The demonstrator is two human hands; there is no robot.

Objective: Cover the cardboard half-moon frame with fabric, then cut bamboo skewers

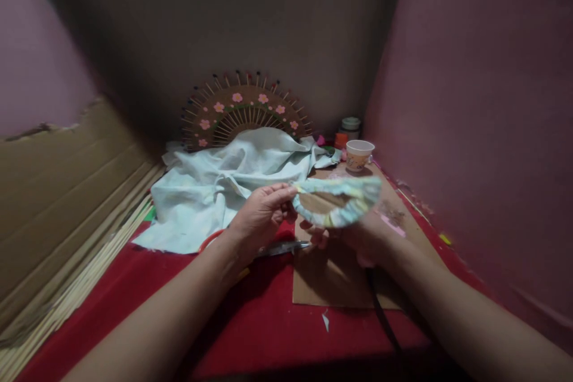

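At centre, ring [347, 216]: covered in puckered, patterned material, cloth or paper indistinguishable through blur. Farther left, sheet [188, 209]: soft, matt cloth, heavily creased. Beneath the ring, mat [329, 280]: flat, matt cardboard. Left of mat, scissors [278, 249]: smooth grey metal in the blades [293, 246], faintly shiny; apparently plastic in the orange handles [208, 239]. Far right, cup [357, 161]: smooth, slightly glossy. Far centre, fan [250, 94]: matt, cardboard-like, with slender wooden spokes [244, 117]. At left, panel [58, 191]: ridged cardboard, rough-torn along the top. Near, cover [250, 328]: matt red cloth.

The scene is dimly lit, the back wall [224, 24] sunk in gloom; shadows are cast on the board [313, 289], and the ring's [333, 219] right end is blurred.
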